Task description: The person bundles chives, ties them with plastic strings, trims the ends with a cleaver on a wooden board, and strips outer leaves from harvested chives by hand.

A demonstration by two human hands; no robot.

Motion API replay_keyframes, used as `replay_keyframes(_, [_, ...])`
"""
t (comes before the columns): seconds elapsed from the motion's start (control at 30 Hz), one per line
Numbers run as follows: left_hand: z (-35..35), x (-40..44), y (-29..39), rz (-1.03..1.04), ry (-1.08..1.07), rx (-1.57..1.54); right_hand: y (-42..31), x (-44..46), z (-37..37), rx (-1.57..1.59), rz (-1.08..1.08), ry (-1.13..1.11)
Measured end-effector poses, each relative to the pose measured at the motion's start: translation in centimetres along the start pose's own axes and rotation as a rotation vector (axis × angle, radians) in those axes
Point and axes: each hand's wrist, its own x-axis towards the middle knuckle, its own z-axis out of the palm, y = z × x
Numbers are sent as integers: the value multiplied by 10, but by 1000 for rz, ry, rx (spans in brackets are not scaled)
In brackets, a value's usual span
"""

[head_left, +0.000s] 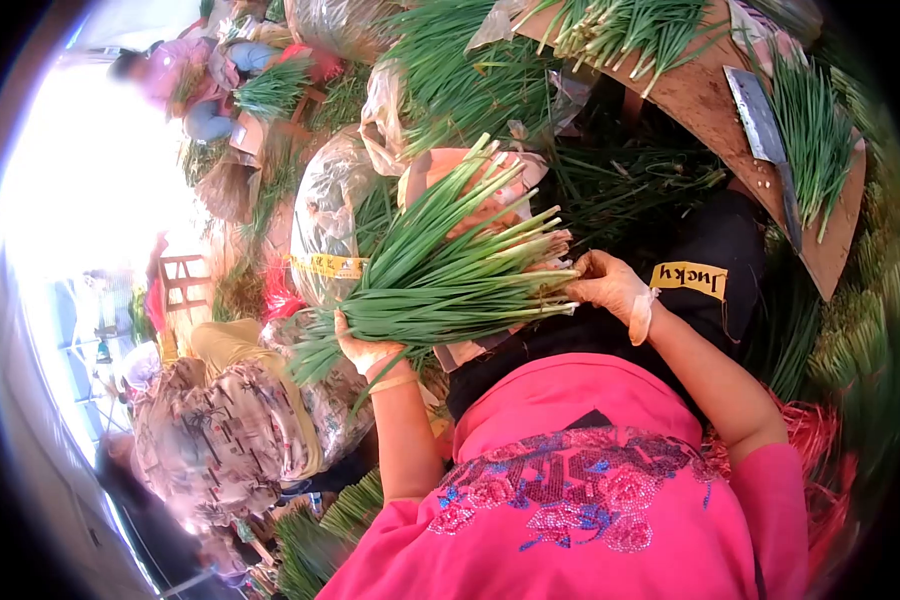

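A fanned bunch of garlic chives (440,265), long green leaves with pale stem ends, lies across in front of my lap. My left hand (366,350) is closed round the leafy part from below, its thumb on the near edge and its other fingers hidden under the leaves. At the pale root ends on the right, my right hand (610,290) is closed in a pinch on the stems. Both hands appear to wear thin gloves. Under the bunch, part of an orange-and-white surface (485,190) shows.
A cleaver (760,125) lies on a wooden board (690,85) at the upper right, with chives (810,135) beside it. Loose chives (460,70) are heaped ahead. A plastic-wrapped bundle (325,215) stands to the left. A person in a patterned top (215,430) sits close on my left.
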Motion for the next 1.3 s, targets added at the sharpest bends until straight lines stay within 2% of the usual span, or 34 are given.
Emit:
replay_keyframes(0.03, [-5, 3, -3, -4, -3, -7, -3, 2, 4, -13, -12, 49])
replay_keyframes(0.13, [-14, 1, -7, -3, -22, 1, 16, 24, 8, 241, -128, 95])
replay_keyframes(0.27, [-15, -7, -12, 19, 57, 30, 12, 46, 11, 283, -71, 105])
replay_keyframes(0.4, [-34, -2, -24, -24, 69, 38, -2, 41, 9, 453, -342, 46])
replay_keyframes(0.43, [-36, -2, -29, -35, 72, 57, 1, 46, 3, 379, -440, 55])
replay_keyframes(0.57, [-31, -7, -38, -98, 69, 24, -2, 36, -17, 252, -404, 99])
replay_keyframes(0.67, [-28, -5, -38, -75, 95, 18, -25, -1, -12, -143, -371, 160])
replay_keyframes(0.7, [-32, -1, -38, -71, 88, 21, -31, -9, -13, -550, -691, 253])
replay_keyframes(0.73, [-28, -3, -37, -67, 81, 25, -40, -12, -16, -730, -936, 234])
replay_keyframes(0.8, [-21, -11, -34, -81, 83, 27, -50, -16, -9, -778, -1071, 329])
replay_keyframes(0.87, [-8, -17, -29, -120, 20, 11, -73, -17, 10, -419, -804, 479])
replay_keyframes(0.9, [10, -36, -28, -71, 79, 53, -73, -3, 17, -219, -756, 554])
replay_keyframes(0.93, [13, -39, -26, -62, 47, 65, -70, 5, 26, -235, -809, 518])
replay_keyframes(1.0, [19, -37, -18, -36, -31, 96, -68, -3, 36, -614, -1140, 319])
replay_keyframes(1.03, [15, -32, -14, -50, -84, 145, -65, -9, 42, -613, -1139, 233])
replay_keyframes(1.13, [3, -25, -12, -113, 75, 85, -80, -20, 21, 401, -674, 360])
replay_keyframes(1.2, [-4, -16, -17, -108, 57, 90, -93, -25, -28, 488, -740, 492])
replay_keyframes(1.23, [-7, -14, -19, -115, 85, 96, -98, -29, -54, 482, -836, 639])
replay_keyframes(1.3, [-15, -8, -23, -123, 88, 90, -109, -50, -111, 442, -964, 683])
